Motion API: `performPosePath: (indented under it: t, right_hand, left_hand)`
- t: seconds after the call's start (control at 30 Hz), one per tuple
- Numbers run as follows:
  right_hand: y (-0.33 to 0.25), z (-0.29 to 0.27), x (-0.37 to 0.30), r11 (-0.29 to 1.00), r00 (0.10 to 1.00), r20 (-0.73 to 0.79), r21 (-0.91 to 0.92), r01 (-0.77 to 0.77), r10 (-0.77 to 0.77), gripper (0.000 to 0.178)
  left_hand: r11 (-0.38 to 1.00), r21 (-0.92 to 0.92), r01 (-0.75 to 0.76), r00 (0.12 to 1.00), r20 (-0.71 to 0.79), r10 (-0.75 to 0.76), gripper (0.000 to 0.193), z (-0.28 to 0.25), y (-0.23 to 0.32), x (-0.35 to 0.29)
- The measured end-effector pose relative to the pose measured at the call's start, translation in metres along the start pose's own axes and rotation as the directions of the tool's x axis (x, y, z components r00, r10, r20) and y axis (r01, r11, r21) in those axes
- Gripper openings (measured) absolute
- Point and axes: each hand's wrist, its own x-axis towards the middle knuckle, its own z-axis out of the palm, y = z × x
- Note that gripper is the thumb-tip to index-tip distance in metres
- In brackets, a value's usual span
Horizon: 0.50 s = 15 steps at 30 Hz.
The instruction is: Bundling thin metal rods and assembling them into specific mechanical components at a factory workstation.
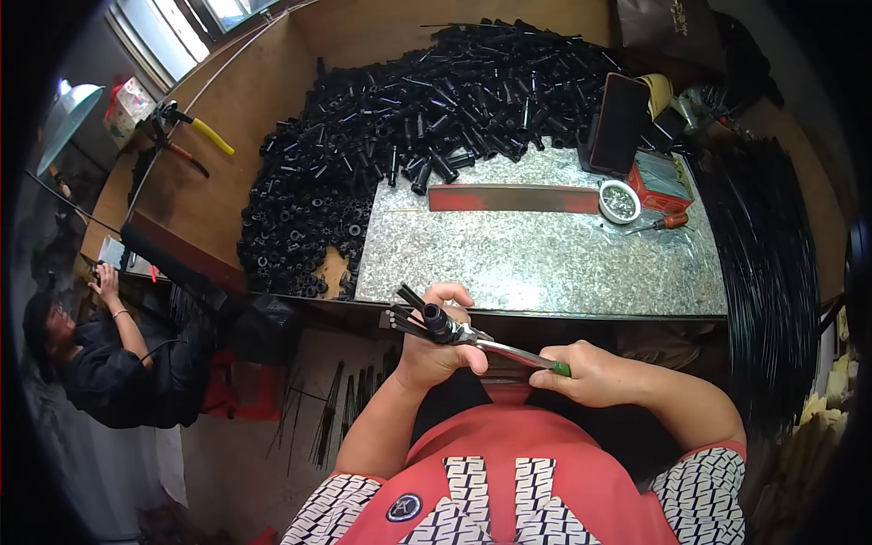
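My left hand [423, 365] is closed around several thin black rods [411, 296] and a short black tubular fitting [437, 318], just off the slab's front edge. Pale ends show on some of the rods. In my right hand [595, 374] is a pair of pliers [510, 351], gripped by the handles, one of which has a green end. The pliers' jaws meet the fitting beside my left fingers; exactly what they bite on is hidden.
Behind a speckled stone slab [545, 263] rises a heap of black tubular parts [436, 100]. On the slab are a red-and-black bar [513, 198], a white cup of small metal bits [619, 202], a red box [658, 182], a phone [618, 124] and a screwdriver [660, 223]. Long black rods [767, 282] hang at right; another person [127, 354] sits left.
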Motion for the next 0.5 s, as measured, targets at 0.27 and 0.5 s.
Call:
performPosePath:
  t: [0.27, 0.5]
  right_hand:
    - [0.008, -0.004, -0.013, 0.802, 0.824, -0.385, -0.582, 0.132, -0.415, 0.025]
    - [-0.004, -0.013, -0.029, 0.634, 0.794, -0.378, -0.773, 0.012, -0.476, 0.024]
  left_hand:
    - [0.989, -0.123, 0.083, 0.988, 0.14, -0.066, 0.08, -0.009, 0.004, 0.005]
    - [0.988, -0.119, 0.098, 0.977, 0.2, -0.073, 0.077, 0.001, 0.005, 0.004]
